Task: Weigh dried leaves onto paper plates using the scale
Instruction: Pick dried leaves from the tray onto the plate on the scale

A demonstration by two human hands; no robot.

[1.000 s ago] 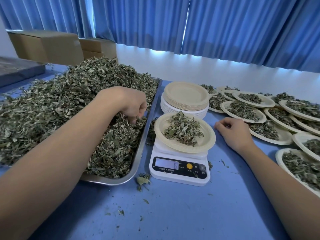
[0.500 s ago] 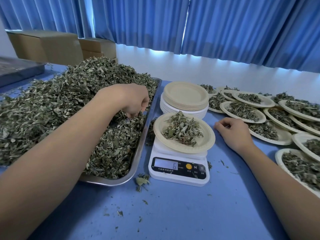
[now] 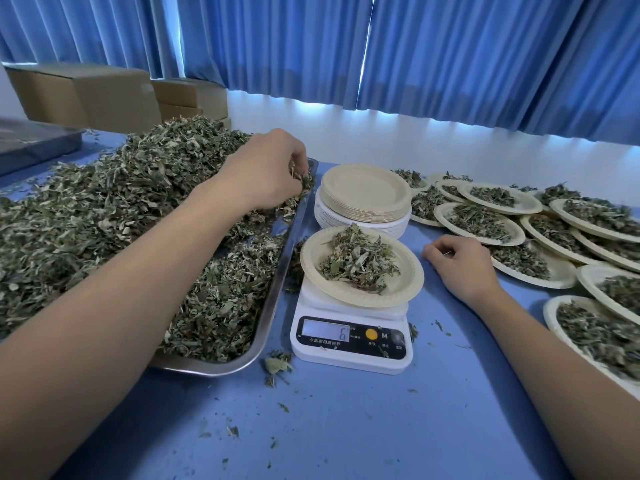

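A white digital scale (image 3: 349,341) stands at the centre of the blue table, its display reading 6. On it sits a paper plate (image 3: 408,271) with a small heap of dried leaves (image 3: 358,261). Left of the scale, a metal tray (image 3: 277,271) holds a big pile of dried leaves (image 3: 104,209). My left hand (image 3: 266,171) hovers above the tray's right side, its fingers curled round a pinch of leaves. My right hand (image 3: 460,265) rests on the table just right of the scale, fingers loosely curled, holding nothing.
A stack of empty paper plates (image 3: 363,195) stands behind the scale. Several filled plates (image 3: 481,220) cover the table's right side. Cardboard boxes (image 3: 86,95) sit at the back left under blue curtains. Loose leaf bits (image 3: 277,367) lie on the table by the tray's corner.
My left hand has lifted out of the leaf pile with a pinch of leaves and moved up and slightly right. My right hand and the scale reading are unchanged.
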